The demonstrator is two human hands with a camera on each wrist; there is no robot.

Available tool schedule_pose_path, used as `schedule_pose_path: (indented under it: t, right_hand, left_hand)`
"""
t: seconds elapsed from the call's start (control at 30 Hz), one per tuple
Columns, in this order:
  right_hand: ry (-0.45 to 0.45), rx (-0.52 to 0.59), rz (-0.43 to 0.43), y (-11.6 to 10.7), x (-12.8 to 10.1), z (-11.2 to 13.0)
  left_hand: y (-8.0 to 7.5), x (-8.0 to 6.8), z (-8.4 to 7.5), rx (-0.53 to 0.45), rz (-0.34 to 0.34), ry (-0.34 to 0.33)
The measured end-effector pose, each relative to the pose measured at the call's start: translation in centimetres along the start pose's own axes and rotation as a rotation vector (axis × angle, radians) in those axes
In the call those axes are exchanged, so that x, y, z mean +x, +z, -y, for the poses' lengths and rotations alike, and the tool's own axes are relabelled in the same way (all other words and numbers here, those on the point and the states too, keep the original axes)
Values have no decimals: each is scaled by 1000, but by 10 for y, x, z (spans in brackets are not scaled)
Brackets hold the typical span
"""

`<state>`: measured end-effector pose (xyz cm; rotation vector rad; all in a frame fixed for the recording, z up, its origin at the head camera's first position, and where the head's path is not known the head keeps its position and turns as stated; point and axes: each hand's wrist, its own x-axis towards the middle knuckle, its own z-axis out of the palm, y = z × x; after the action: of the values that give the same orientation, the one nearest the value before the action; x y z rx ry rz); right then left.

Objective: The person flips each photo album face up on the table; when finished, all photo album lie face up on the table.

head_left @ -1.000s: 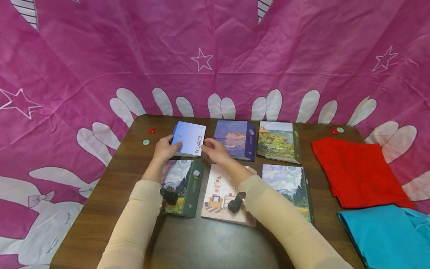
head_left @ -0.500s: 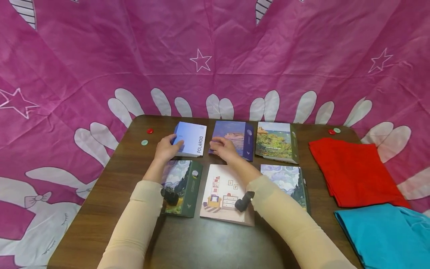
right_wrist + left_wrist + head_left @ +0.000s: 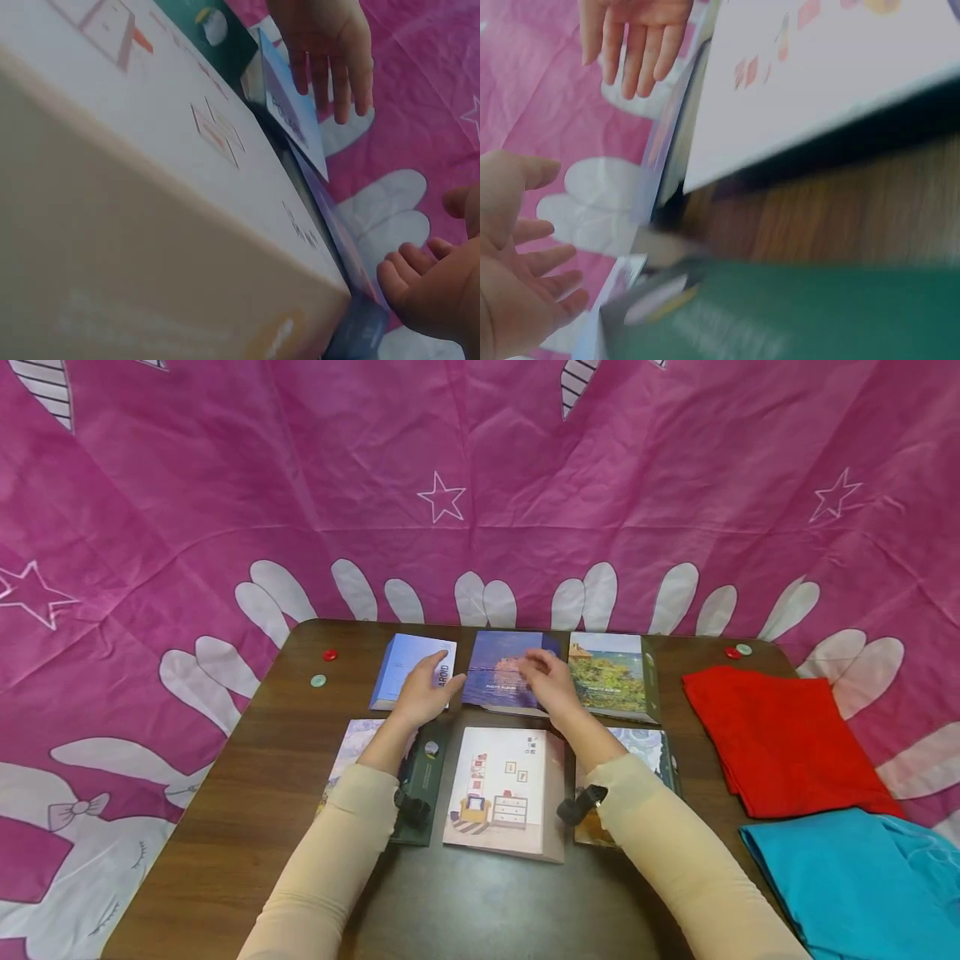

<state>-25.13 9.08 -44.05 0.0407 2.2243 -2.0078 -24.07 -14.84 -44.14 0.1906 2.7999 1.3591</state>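
My left hand (image 3: 426, 692) hovers with spread fingers over the right side of the pale blue album marked POLAROID (image 3: 405, 664); nothing is in it. Over the right part of the purple seascape photo album (image 3: 498, 672) is my right hand (image 3: 551, 681), fingers loosely bent and holding nothing. In the left wrist view my left palm (image 3: 517, 277) faces across, blurred album covers below. The right wrist view has my right hand (image 3: 439, 285) apart from the albums. A green-spined album (image 3: 427, 777) lies partly hidden under my left forearm.
Front middle holds a white album with a room drawing (image 3: 495, 789). A garden-scene album (image 3: 611, 672) lies back right, a swirled-sky album (image 3: 645, 743) before it. Red cloth (image 3: 787, 743) and blue cloth (image 3: 855, 877) lie right. Red (image 3: 330, 655) and pale green buttons (image 3: 318, 681) lie left.
My right hand has left the Polaroid album and moved right over the purple album. My left hand has let go of the Polaroid album's left edge and moved right above it.
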Motion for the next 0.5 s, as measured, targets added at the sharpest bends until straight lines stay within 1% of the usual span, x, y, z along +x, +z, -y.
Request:
schedule_pose_path:
  t: [0.17,0.3,0.4,0.5]
  right_hand:
    - [23,-1,-84,-21,0,-5]
    - [51,34,-138,-32,1,-11]
    - [73,83,-146,-37,1,-15]
    - [102,152,-129,-40,4,-18]
  left_hand:
    - [20,3,-9,-41,53,2]
    - [33,6,-11,-84,60,-14]
    - [41,8,-10,-83,50,-37]
    - [47,9,-10,-71,59,-54]
